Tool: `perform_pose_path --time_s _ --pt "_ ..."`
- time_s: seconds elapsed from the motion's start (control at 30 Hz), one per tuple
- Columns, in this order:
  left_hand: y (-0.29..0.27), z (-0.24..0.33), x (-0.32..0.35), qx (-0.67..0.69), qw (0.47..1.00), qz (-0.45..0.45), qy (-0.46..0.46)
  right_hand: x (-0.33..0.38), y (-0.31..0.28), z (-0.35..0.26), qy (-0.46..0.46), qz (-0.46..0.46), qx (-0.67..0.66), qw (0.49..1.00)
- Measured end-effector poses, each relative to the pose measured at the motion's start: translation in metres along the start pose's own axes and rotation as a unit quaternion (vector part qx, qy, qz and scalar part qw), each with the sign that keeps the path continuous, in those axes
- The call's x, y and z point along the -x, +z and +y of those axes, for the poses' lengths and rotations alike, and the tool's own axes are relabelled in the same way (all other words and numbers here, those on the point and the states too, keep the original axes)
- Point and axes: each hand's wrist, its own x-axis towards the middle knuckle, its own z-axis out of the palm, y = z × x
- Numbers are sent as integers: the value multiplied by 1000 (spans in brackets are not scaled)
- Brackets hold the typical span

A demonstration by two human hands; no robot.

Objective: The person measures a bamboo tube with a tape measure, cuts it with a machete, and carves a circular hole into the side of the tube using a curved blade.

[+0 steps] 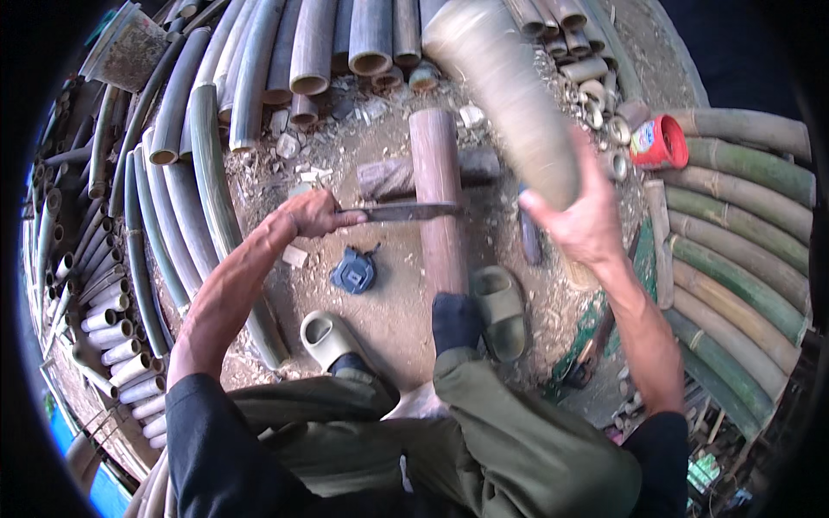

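Note:
My left hand (315,214) is closed around the handle of a knife (389,212). Its dark blade lies crosswise over a brownish bamboo pole (437,160). This pole points away from me, with its far part over a short crosswise piece (384,178). My foot in a dark sock (456,324) is at the pole's near end. In my right hand (587,216) is a thick pale cylindrical club (509,95), raised and slanting up to the left. Motion blurs it, so I cannot tell whether it is wood or bamboo.
A dark blue tape measure (354,272) lies left of the pole. Green slippers (501,312) are by my feet. Cut bamboo (311,47) lines the back, left and right (734,224). A red container (661,142) stands at right; chips litter the ground.

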Motion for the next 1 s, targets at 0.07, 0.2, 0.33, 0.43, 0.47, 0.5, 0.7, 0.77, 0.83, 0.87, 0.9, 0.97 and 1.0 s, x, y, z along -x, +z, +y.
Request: perform_pose_path --time_s 0.07,0.2,0.33,0.43,0.47,0.5,0.7,0.77,0.83,0.87,0.9,0.97,1.0 --pt "-3 7 2 -13 1000 17 -2 -14 -11 -22 13 168 -149 974" --pt "-24 11 -12 -6 1000 0 16 37 24 9 8 -220 97 971" --pt "-35 16 -13 -25 999 -22 14 42 10 8 31 -180 54 982" --pt "-104 50 -7 -198 978 65 13 21 -9 -16 109 -47 -174 978" --pt "-110 60 -11 -253 962 83 57 20 -19 -9 109 -13 -227 968" --pt "-107 61 -12 -243 966 79 49 24 -27 -6 120 10 -279 953" --pt "40 40 27 163 919 357 -37 69 -60 35 210 -24 -295 932" --pt "67 54 47 167 912 374 -4 81 -55 38 222 -49 -302 926" --pt "94 55 57 105 937 334 4 86 -48 35 203 -55 -292 933" --pt "102 55 61 65 955 288 2 88 -48 34 194 -64 -290 935" --pt "108 55 62 59 961 270 25 89 -47 33 187 -73 -288 937" --pt "114 57 67 22 974 223 30 90 -50 31 175 -85 -274 942" --pt "116 58 68 4 978 207 33 91 -50 31 172 -89 -262 945"
